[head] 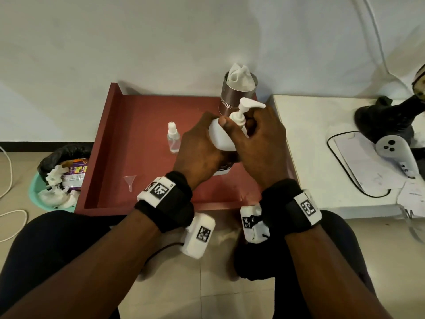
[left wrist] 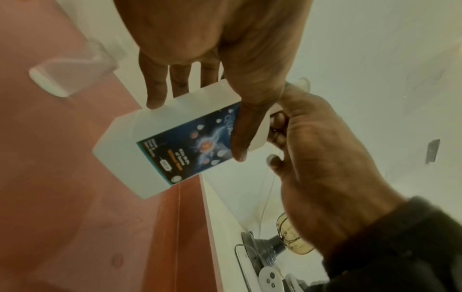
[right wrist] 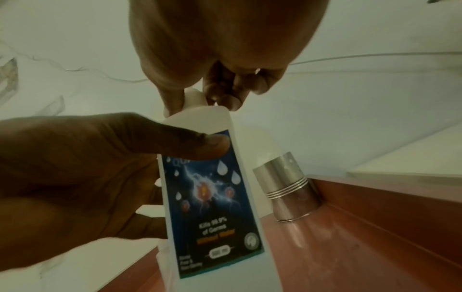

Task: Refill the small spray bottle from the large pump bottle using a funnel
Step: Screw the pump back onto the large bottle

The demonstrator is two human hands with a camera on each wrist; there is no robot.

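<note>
A white pump bottle [head: 222, 139] with a blue label [right wrist: 212, 197] is held tilted over the red tray [head: 138, 111]. My left hand [head: 202, 139] grips its body, thumb across the label [left wrist: 240, 126]. My right hand [head: 257, 132] curls round the pump collar [right wrist: 195, 98] below the white pump head [head: 248, 105]. The small clear spray bottle [head: 173, 137] stands upright on the tray left of my hands, and also shows as the spray bottle [left wrist: 70, 73] in the left wrist view. A clear funnel [head: 130, 181] lies near the tray's front left. The bottle's base is hidden by my hands.
A metal can [head: 238, 93] stuffed with tissue stands at the tray's back right, just behind the pump. A bin [head: 57, 180] with waste sits on the floor to the left. On the white table [head: 310, 125] at right lie a black object [head: 386, 120], a white controller [head: 391, 146] and papers.
</note>
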